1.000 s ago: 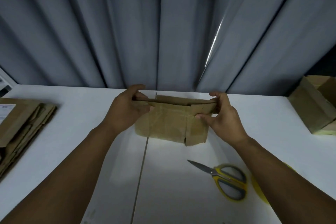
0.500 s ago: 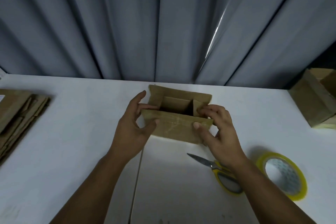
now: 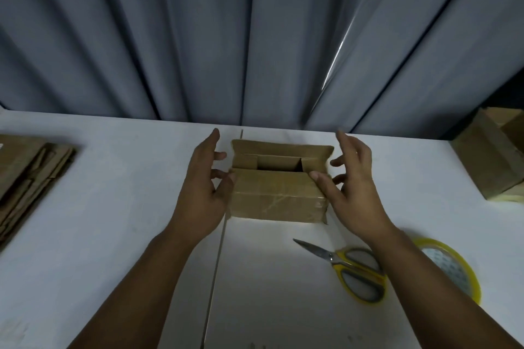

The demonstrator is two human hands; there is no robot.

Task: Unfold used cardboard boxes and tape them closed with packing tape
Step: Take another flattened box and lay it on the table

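Head view: the box (image 3: 279, 195) sits in the middle of the table (image 3: 127, 207), between both hands. The left hand (image 3: 204, 187) and right hand (image 3: 354, 187) are spread wide, one at each end, and grip nothing. Only the thumbs touch the near flap's corners. The far flap stands up and a dark gap shows inside, so the top is not shut yet. I think the flaps could pop back up, since nothing pins them down. The box looks light, so a push from one side could make it slide. The tape (image 3: 453, 266) and scissors (image 3: 343, 263) lie near the right arm. Reaching for them with one hand could let the top open.
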